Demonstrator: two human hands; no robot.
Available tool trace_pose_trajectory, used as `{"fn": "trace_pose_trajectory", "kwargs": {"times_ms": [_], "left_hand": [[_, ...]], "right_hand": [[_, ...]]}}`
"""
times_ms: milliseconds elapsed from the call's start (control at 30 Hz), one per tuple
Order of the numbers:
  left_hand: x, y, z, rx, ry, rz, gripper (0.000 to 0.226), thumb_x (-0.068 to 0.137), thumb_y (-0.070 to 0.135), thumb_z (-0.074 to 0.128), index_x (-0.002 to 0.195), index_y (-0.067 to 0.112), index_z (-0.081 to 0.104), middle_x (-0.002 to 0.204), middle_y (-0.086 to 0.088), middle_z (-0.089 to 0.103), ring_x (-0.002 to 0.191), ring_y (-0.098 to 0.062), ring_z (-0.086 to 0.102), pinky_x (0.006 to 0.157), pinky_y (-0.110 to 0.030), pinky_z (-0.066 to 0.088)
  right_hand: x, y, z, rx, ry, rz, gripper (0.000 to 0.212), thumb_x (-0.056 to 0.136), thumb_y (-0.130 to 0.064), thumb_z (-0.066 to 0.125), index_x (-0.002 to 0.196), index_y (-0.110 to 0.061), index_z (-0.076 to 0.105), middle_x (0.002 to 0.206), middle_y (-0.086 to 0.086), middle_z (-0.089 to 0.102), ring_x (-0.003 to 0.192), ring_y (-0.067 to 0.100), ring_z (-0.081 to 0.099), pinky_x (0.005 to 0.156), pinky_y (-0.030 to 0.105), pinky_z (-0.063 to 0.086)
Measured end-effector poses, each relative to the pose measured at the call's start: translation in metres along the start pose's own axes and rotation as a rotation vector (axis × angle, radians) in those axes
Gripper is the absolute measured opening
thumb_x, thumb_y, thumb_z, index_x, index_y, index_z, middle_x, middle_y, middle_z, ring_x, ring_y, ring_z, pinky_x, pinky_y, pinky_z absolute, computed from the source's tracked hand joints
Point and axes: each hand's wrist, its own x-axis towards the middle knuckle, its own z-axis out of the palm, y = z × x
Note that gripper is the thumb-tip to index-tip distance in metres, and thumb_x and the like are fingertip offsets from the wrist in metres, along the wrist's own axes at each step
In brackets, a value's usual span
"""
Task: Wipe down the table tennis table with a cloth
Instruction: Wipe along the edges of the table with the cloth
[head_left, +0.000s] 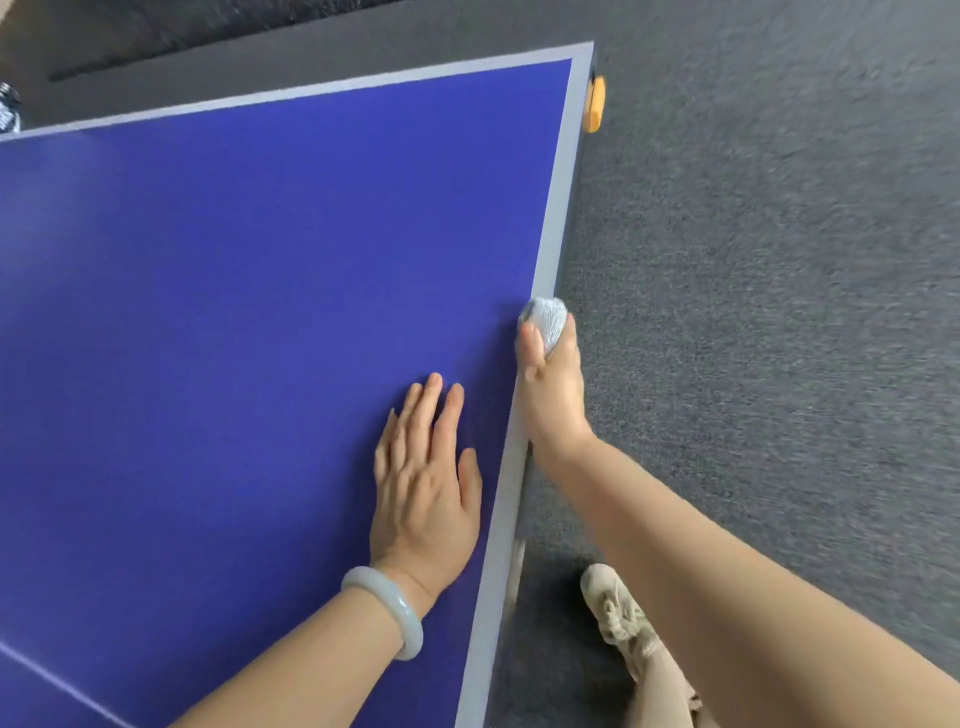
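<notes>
We are holding the cloth (544, 322) bunched into a small ball on the grey right border of the table (234, 312), about halfway along this edge. Our right hand (550, 384) is gripping it, with the thumb lying on top and the other fingers hidden over the edge. The right arm is reaching forward alongside the table. Our left hand (426, 493) is lying flat on the blue surface just beside the border, palm down, fingers straight and close together, holding nothing. A pale bracelet (387, 608) is sitting on the left wrist. Under the right arm, a light shoe (615, 613) is standing on the grey carpet (779, 312).
</notes>
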Motion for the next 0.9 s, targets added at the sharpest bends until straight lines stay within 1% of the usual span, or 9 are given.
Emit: {"fn": "trace_pose_trajectory", "kwargs": {"times_ms": [67,167,300,367,467,600,667,733,900], "left_hand": [[0.000,0.000,0.000,0.022,-0.005,0.005,0.057,0.099,0.030,0.024,0.154,0.016,0.026,0.162,-0.003,0.019,0.151,-0.017,0.011,0.121,-0.044,0.020],[0.001,0.001,0.000,0.059,-0.008,0.001,0.057,0.098,0.028,0.025,0.153,0.014,0.026,0.162,-0.006,0.022,0.150,-0.020,0.015,0.120,-0.045,0.022],[0.004,0.004,-0.001,0.079,-0.003,0.004,0.057,0.095,0.024,0.028,0.151,0.010,0.032,0.160,-0.010,0.026,0.148,-0.024,0.020,0.118,-0.045,0.018],[0.004,0.005,-0.002,0.074,-0.004,0.011,0.058,0.095,0.024,0.029,0.151,0.009,0.033,0.159,-0.010,0.026,0.148,-0.025,0.022,0.118,-0.045,0.018],[0.003,0.005,-0.004,0.069,-0.019,0.003,0.057,0.096,0.026,0.029,0.150,0.008,0.035,0.159,-0.011,0.028,0.147,-0.028,0.025,0.116,-0.048,0.023],[0.008,0.010,-0.012,0.114,-0.067,-0.002,0.056,0.094,0.026,0.032,0.142,0.003,0.046,0.150,-0.016,0.040,0.138,-0.035,0.039,0.108,-0.052,0.039],[0.022,0.015,-0.020,0.122,-0.081,0.004,0.052,0.092,0.028,0.036,0.132,0.002,0.055,0.138,-0.018,0.050,0.124,-0.038,0.051,0.098,-0.051,0.047],[0.049,0.021,-0.027,0.089,-0.069,0.020,0.046,0.093,0.029,0.039,0.126,0.003,0.058,0.131,-0.014,0.052,0.116,-0.034,0.054,0.095,-0.047,0.048],[0.157,0.042,-0.022,-0.005,0.041,0.020,0.041,0.097,0.014,0.051,0.135,0.001,0.051,0.147,-0.015,0.044,0.138,-0.031,0.040,0.110,-0.046,0.034]], "right_hand": [[0.019,-0.008,-0.001,0.001,0.030,0.002,0.062,0.105,-0.038,0.040,0.158,-0.014,0.017,0.158,0.010,0.031,0.144,0.023,0.032,0.115,0.028,0.024],[-0.022,0.007,0.004,-0.011,0.072,-0.008,0.064,0.104,-0.042,0.039,0.158,-0.018,0.017,0.161,0.004,0.028,0.147,0.016,0.027,0.113,0.019,0.019],[-0.082,0.029,0.004,0.011,0.040,0.015,0.066,0.098,-0.047,0.041,0.155,-0.019,0.023,0.158,0.004,0.032,0.145,0.018,0.030,0.119,0.033,0.024],[-0.054,0.021,0.001,-0.019,0.002,0.026,0.063,0.101,-0.040,0.043,0.156,-0.015,0.020,0.157,0.008,0.030,0.145,0.019,0.027,0.119,0.030,0.022],[0.023,-0.015,-0.004,-0.067,-0.005,0.030,0.063,0.103,-0.037,0.044,0.155,-0.010,0.021,0.155,0.012,0.031,0.142,0.025,0.031,0.109,0.025,0.023],[0.074,-0.038,-0.010,-0.121,-0.056,0.064,0.064,0.102,-0.041,0.046,0.154,-0.014,0.021,0.148,0.018,0.033,0.135,0.032,0.038,0.109,0.038,0.031],[0.074,-0.037,-0.015,-0.137,-0.097,0.079,0.065,0.102,-0.043,0.046,0.154,-0.016,0.021,0.147,0.018,0.033,0.132,0.032,0.041,0.109,0.040,0.036],[0.074,-0.034,-0.017,-0.163,-0.117,0.070,0.066,0.101,-0.046,0.044,0.155,-0.017,0.018,0.146,0.016,0.032,0.130,0.033,0.043,0.106,0.040,0.036],[0.074,-0.030,-0.016,-0.167,-0.139,0.080,0.070,0.102,-0.045,0.042,0.157,-0.018,0.009,0.145,0.012,0.028,0.130,0.029,0.042,0.101,0.032,0.033]]}}
